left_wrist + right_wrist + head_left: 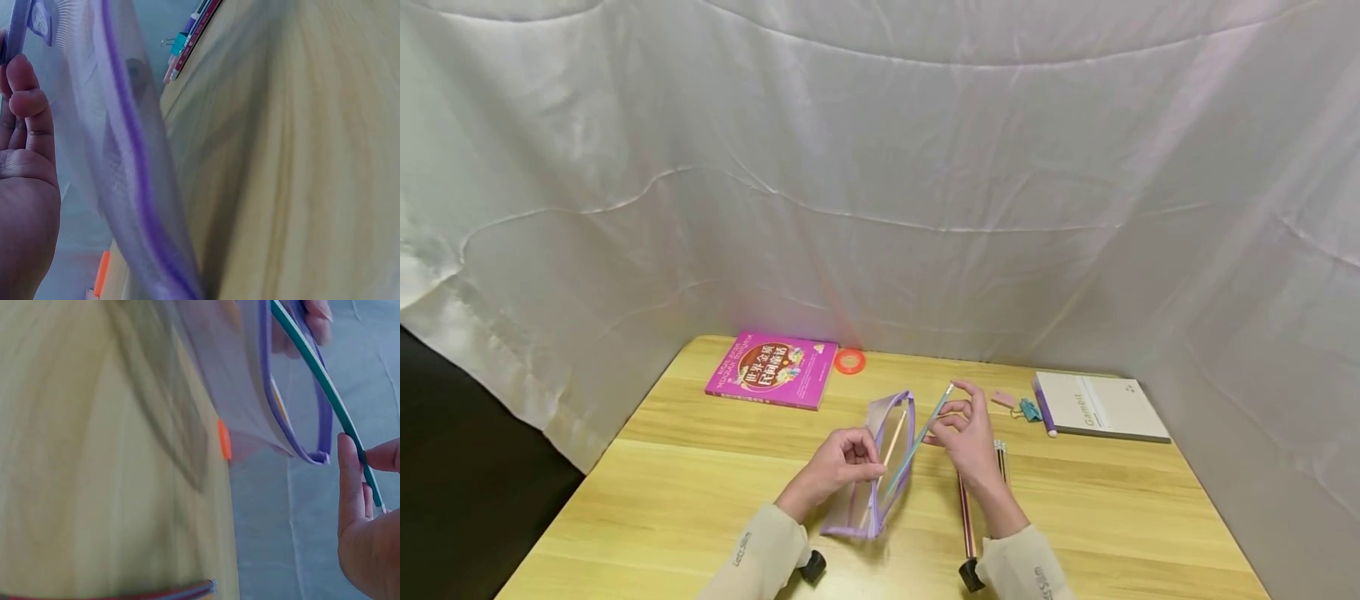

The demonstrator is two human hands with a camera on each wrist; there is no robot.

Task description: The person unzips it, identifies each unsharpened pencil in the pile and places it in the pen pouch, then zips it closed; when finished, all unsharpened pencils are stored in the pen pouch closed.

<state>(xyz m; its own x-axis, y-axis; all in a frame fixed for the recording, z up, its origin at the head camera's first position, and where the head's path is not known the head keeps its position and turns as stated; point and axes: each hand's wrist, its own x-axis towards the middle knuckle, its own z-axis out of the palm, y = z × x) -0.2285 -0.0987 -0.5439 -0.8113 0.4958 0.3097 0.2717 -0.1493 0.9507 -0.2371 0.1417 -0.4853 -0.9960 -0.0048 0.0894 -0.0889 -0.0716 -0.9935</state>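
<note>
My left hand (pixel 842 467) pinches the rim of a see-through pencil pouch (pixel 838 515) with purple edging, its mouth spread wide. Inside the pouch lies a yellowish pencil (pixel 893 439). Between thumb and fingers my right hand (pixel 966 433) holds a teal pencil (pixel 931 419) slantwise, its lower end within the pouch opening. The right wrist view shows the same teal pencil (pixel 325 384) passing between the purple rims. In the left wrist view the mesh side of the pouch (pixel 128 144) hangs beside the left palm (pixel 28 206).
Several pencils (pixel 966 521) lie by the right forearm. Behind the right hand are a pink eraser (pixel 1003 399), teal binder clips (pixel 1030 409), a purple pen (pixel 1045 408) and a notebook (pixel 1105 406). A pink book (pixel 772 369) and an orange tape roll (pixel 850 361) sit at the back left.
</note>
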